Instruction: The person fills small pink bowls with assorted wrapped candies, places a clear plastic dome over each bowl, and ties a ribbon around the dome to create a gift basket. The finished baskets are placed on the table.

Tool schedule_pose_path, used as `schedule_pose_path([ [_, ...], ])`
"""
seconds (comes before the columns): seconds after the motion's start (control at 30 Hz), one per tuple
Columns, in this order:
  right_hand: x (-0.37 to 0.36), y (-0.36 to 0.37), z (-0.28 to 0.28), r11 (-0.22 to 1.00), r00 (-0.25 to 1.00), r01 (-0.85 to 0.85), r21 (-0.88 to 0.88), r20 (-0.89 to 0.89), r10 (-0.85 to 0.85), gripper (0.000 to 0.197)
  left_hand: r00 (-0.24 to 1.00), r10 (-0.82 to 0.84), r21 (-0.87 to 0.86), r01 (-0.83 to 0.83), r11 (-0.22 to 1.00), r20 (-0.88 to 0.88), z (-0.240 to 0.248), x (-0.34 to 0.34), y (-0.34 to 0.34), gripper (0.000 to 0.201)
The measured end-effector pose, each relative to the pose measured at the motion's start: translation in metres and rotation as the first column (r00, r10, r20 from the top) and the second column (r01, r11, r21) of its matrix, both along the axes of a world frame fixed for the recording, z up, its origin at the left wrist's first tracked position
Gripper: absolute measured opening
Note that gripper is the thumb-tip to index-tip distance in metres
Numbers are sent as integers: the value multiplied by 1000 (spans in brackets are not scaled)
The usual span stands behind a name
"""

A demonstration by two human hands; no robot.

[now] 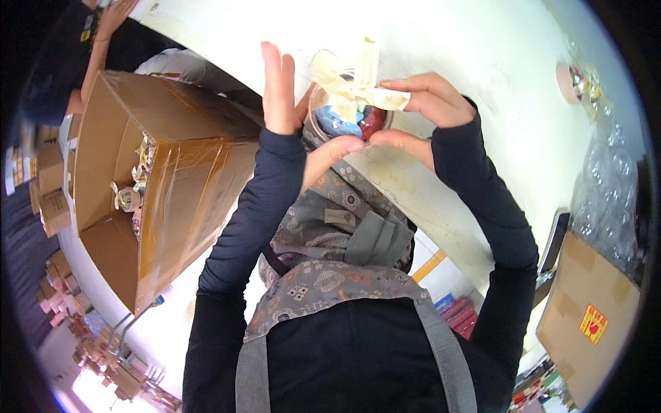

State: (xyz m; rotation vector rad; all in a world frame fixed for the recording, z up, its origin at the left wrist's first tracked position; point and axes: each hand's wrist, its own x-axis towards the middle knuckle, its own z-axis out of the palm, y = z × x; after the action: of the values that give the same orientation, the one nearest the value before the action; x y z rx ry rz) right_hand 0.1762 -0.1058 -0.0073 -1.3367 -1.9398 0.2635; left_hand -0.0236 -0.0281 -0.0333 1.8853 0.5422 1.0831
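A small round tub [317, 121] with a pale rim sits between my hands at the table edge in front of me. Blue and red pieces show inside it, and a cream ribbon bow [354, 86] spreads across its top. My left hand [284, 113] cups the tub's left side, its thumb along the near rim and two fingers stretched upward. From the right, my right hand [430, 103] holds the tub, with its thumb on the near rim and its fingertips at a ribbon loop. The tub's underside is hidden.
To the left, an open cardboard box [196, 196] contains several similar ribboned tubs [127, 198]. Another wrapped tub [570, 82] lies far right on the white table [496, 48], near bubble wrap [606, 193] and a carton [585, 316]. Another person's arm [100, 55] reaches in at upper left.
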Motion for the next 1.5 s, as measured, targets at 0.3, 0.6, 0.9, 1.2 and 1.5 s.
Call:
schedule_pose_path([
  [0.3,-10,-4,2,993,972,107,-39,215,-96,66,981,-32,161,64,985,-191,-8,-9,-5,88],
  [0.6,-14,-7,2,990,991,125,-63,63,-121,73,995,13,-80,-21,997,-104,5,-5,-3,118],
  [0.9,33,13,-10,971,983,162,-178,115,-143,75,884,8,170,81,982,-468,9,46,30,96],
  [1.2,49,28,12,933,905,359,22,235,-354,90,987,152,25,-153,988,47,-17,98,121,72],
  [1.5,115,62,5,777,771,626,59,103,-629,74,827,-448,-254,540,803,341,-55,201,210,68],
])
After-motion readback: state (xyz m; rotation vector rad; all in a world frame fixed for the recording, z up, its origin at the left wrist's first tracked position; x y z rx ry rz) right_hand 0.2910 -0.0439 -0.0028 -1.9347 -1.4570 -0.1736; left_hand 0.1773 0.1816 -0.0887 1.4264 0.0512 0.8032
